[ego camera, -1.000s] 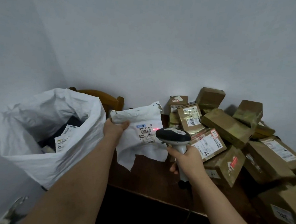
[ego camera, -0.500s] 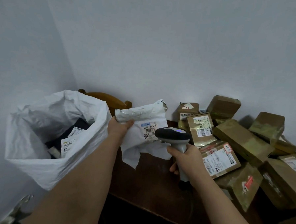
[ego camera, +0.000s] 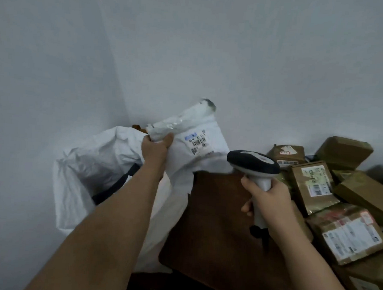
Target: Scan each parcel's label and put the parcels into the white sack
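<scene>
Table [ego camera: 216,212]: dark wood, bare left part, near edge visible.
Wall [ego camera: 213,46]: plain white corner behind table.
White sack [ego camera: 91,173]: open, left of table.
Brown parcels [ego camera: 317,187]: piled right on table.
Left hand [ego camera: 156,145]: fingers curled round white parcel [ego camera: 199,143], above table's left edge.
Right hand [ego camera: 265,197]: fingers wrapped round scanner [ego camera: 254,164], over table.

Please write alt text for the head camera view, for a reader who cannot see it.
The left hand holds a white mailer parcel up beside the open white sack, while the right hand grips a barcode scanner. Brown taped parcels are piled on the dark wooden table at right.
</scene>
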